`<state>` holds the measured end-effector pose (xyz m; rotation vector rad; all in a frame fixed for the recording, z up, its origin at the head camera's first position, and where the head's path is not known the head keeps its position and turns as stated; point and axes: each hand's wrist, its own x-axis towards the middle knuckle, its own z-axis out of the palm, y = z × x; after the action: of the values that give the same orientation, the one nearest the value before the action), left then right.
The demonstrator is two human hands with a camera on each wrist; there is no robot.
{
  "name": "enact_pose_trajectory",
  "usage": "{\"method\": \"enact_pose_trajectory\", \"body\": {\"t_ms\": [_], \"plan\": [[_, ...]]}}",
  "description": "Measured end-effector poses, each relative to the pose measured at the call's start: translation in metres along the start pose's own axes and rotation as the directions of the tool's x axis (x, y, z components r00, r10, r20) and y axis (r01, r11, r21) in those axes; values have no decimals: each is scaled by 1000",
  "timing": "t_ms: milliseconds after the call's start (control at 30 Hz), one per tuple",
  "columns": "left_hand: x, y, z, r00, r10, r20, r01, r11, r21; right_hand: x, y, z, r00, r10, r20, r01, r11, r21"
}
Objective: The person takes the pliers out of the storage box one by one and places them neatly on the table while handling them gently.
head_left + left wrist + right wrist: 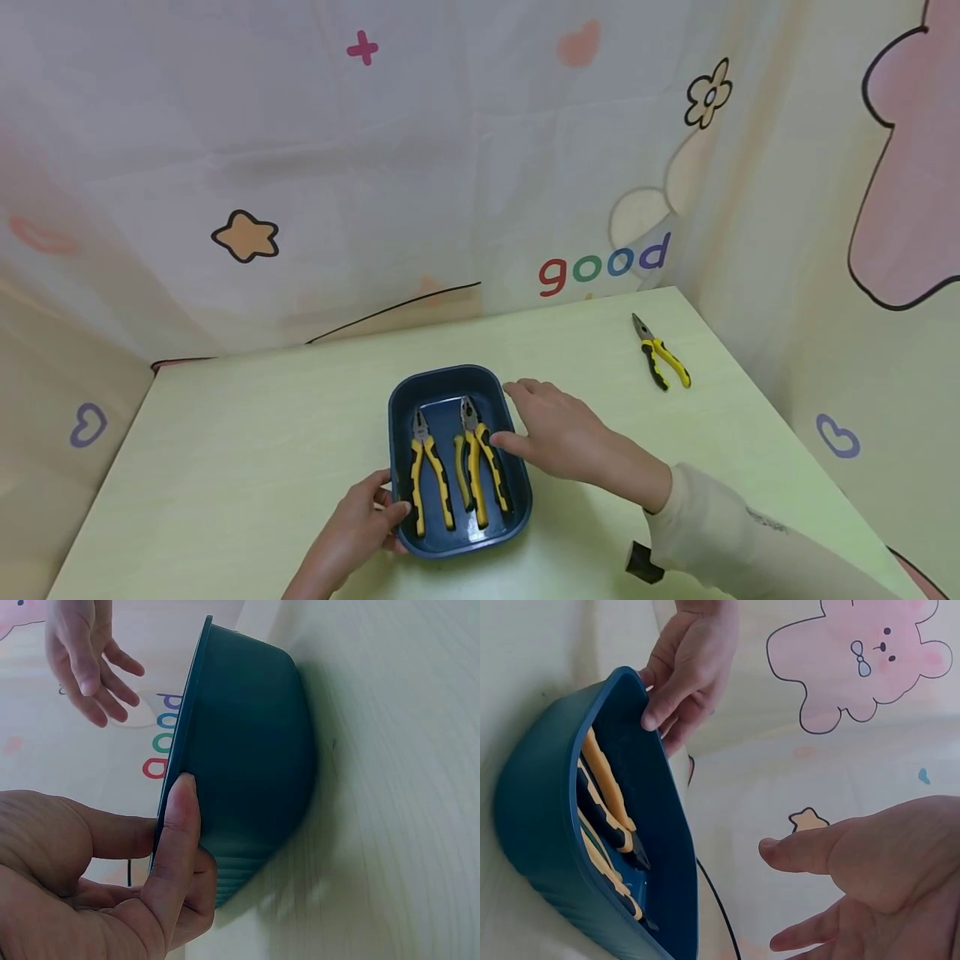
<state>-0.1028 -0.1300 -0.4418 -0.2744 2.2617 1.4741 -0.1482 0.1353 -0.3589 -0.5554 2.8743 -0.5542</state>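
A dark blue plastic tray (442, 385) stands on the table. My left hand (358, 523) grips its near left rim, thumb inside and fingers outside, as the left wrist view shows. In the tray lie yellow-and-black pliers (422, 435) on the left and a second pair of pliers (474, 467) on the right. A further yellow-green handle (462, 471) lies against the second pair; the rest of it is hidden. Over the tray's right rim my right hand (562, 433) hovers, fingers and thumb extended and holding nothing. The right wrist view shows it apart from the tray.
Long-nose pliers (651, 340) with yellow-and-black handles lie at the table's far right corner. Printed curtains (420, 167) stand along the back and sides of the table (247, 467). A small black block (643, 562) sits at the right sleeve.
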Motion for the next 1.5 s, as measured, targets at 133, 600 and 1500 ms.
{"method": "enact_pose_trajectory", "body": {"t_ms": [133,600,1500], "plan": [[1,0,0,1000,-5,3,5,1000,3,1,-6,4,1000,9,28,-8,1000,-3],[0,-2,0,1000,15,0,-15,1000,-11,4,-19,25,997,-30,71,31,999,-10],[-3,-2,0,999,40,-1,-40,999,-31,12,-31,84,981,-167,-95,90,836,-542]]}}
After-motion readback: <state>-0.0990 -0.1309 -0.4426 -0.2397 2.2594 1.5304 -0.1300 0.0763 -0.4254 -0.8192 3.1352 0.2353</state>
